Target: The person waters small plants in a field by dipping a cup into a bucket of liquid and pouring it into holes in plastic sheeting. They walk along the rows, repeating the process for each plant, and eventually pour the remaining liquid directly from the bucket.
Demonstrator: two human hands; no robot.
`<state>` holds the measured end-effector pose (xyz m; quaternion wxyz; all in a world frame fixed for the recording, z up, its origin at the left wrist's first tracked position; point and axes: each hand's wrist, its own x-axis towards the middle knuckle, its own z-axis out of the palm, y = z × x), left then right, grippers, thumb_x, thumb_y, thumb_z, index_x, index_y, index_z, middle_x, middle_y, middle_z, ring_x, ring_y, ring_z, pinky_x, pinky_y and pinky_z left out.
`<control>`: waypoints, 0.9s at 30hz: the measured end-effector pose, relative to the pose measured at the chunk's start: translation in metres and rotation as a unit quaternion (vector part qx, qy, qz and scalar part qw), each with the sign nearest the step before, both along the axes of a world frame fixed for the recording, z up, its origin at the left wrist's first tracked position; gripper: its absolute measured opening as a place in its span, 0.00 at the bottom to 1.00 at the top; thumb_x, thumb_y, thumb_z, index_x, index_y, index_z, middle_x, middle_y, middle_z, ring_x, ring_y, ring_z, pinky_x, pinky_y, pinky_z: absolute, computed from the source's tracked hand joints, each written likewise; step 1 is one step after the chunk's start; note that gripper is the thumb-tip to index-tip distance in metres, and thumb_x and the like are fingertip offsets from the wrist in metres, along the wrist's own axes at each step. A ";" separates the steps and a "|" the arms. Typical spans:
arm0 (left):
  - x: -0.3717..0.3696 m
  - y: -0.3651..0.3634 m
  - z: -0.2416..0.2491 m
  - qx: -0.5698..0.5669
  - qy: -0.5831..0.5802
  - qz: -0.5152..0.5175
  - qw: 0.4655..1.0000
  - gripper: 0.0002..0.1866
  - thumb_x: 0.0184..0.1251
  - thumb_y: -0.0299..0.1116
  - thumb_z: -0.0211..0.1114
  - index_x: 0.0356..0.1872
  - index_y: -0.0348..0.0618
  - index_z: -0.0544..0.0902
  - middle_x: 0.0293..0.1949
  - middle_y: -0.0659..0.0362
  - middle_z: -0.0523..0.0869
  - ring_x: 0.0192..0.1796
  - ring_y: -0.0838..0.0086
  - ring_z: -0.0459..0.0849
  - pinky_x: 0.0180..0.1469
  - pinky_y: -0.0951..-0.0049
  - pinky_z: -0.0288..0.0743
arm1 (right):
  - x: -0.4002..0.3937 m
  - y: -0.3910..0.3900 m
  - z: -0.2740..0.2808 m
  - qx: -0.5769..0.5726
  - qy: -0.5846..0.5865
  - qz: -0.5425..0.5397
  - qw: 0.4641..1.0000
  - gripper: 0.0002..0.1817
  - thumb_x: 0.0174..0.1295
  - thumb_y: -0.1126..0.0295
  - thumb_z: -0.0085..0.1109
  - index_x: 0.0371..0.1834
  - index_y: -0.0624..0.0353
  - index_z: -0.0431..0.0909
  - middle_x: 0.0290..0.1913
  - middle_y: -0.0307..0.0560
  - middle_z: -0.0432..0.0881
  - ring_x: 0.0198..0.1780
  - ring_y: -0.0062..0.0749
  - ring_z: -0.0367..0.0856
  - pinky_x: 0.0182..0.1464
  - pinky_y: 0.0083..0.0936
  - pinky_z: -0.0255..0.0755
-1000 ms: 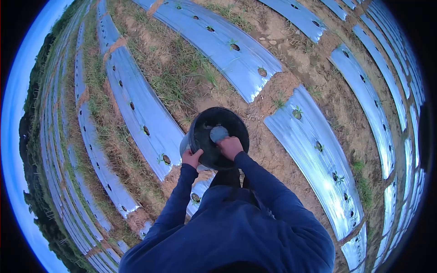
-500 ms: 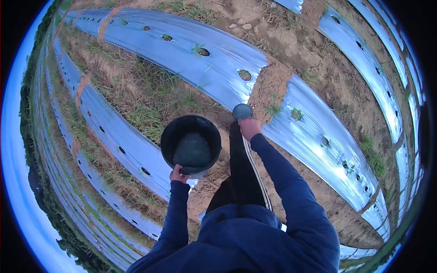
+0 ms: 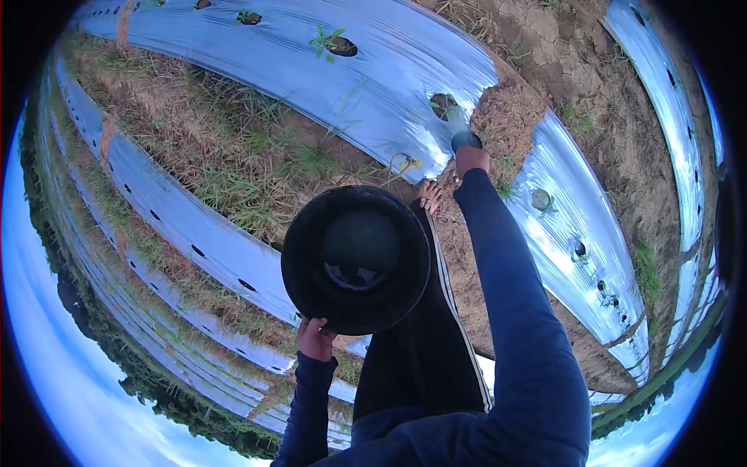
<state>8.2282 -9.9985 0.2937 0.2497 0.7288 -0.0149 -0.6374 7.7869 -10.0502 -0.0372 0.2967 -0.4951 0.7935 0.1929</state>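
My left hand (image 3: 317, 339) grips the near rim of a black bucket (image 3: 303, 257) with liquid inside, held in front of my legs. My right hand (image 3: 472, 161) is stretched forward, closed on a small dark cup (image 3: 467, 141). A pale streak, seemingly liquid, runs from the cup toward a planting hole (image 3: 443, 107) in the silvery plastic mulch (image 3: 389, 86). Bare toes (image 3: 429, 194) show just past the bucket, beside the mulch edge.
A leafy seedling (image 3: 325, 43) stands by another hole farther up the row. Brown soil (image 3: 510, 117) breaks the mulch on the right. Grass (image 3: 233, 187) grows between rows. More mulched rows lie on both sides, with trees and sky at the left edge.
My right hand and the cup have moved forward and right to the hole, and a pale streak has appeared. The bucket looks larger and has shifted right with my left hand. The view has shifted.
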 end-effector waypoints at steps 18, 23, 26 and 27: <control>0.093 -0.143 0.020 -0.075 -0.072 0.174 0.979 0.15 0.58 0.35 0.63 0.45 0.42 0.78 0.44 0.57 0.81 0.48 0.60 0.81 0.45 0.60 0.82 | 0.075 -0.188 0.050 -0.134 -0.008 0.175 0.975 0.08 0.65 0.63 0.54 0.34 0.45 0.84 0.30 0.42 0.86 0.36 0.36 0.87 0.39 0.39 0.75; 0.157 -0.209 -0.032 -0.081 -0.084 0.225 0.967 0.12 0.56 0.34 0.64 0.42 0.44 0.79 0.45 0.57 0.81 0.47 0.62 0.81 0.47 0.58 0.84 | 0.101 -0.281 0.034 -0.085 -0.014 0.191 0.978 0.12 0.68 0.53 0.53 0.37 0.45 0.84 0.31 0.40 0.87 0.37 0.37 0.87 0.48 0.42 0.68; 0.178 -0.255 -0.057 -0.070 -0.087 0.237 0.965 0.13 0.55 0.32 0.64 0.41 0.43 0.77 0.44 0.56 0.79 0.46 0.60 0.80 0.47 0.59 0.85 | 0.116 -0.320 0.000 -0.040 0.000 0.175 0.984 0.15 0.68 0.50 0.53 0.39 0.45 0.84 0.33 0.40 0.87 0.40 0.37 0.87 0.50 0.42 0.66; 0.184 -0.269 -0.061 -0.057 -0.084 0.245 0.964 0.12 0.55 0.33 0.65 0.39 0.42 0.76 0.45 0.56 0.79 0.45 0.61 0.80 0.49 0.59 0.85 | 0.119 -0.332 -0.008 -0.028 0.004 0.173 0.985 0.15 0.68 0.50 0.53 0.39 0.45 0.84 0.34 0.40 0.87 0.40 0.36 0.87 0.50 0.42 0.66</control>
